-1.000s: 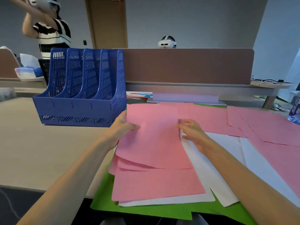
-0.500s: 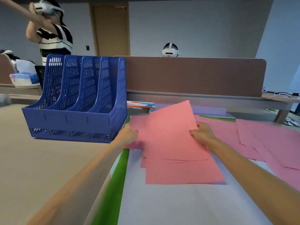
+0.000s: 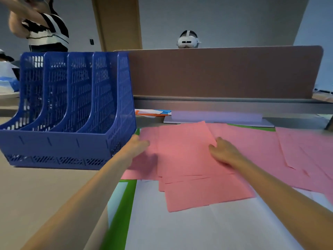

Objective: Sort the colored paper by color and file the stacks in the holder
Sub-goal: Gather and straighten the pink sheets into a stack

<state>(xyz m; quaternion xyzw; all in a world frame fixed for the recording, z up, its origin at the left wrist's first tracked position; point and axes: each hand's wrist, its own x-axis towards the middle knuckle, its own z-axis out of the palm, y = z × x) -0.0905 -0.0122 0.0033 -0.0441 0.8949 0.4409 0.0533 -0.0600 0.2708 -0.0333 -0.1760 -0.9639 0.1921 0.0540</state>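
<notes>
Left of frame: blue perforated plastic file holder (image 3: 68, 123), upright on the beige surface (image 3: 45, 195). Centre: left hand (image 3: 137, 144) and right hand (image 3: 223, 152), each grip closed on a side edge of the stack of pink paper sheets (image 3: 187, 159), which lies beside the holder on white sheets (image 3: 198, 228).

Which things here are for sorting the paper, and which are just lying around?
For the job: pink stack, loose pink sheets, white paper, green paper, blue holder, left hand, right hand.

Just lying about: brown divider, white headset, orange-and-blue papers, flat lilac thing.
</notes>
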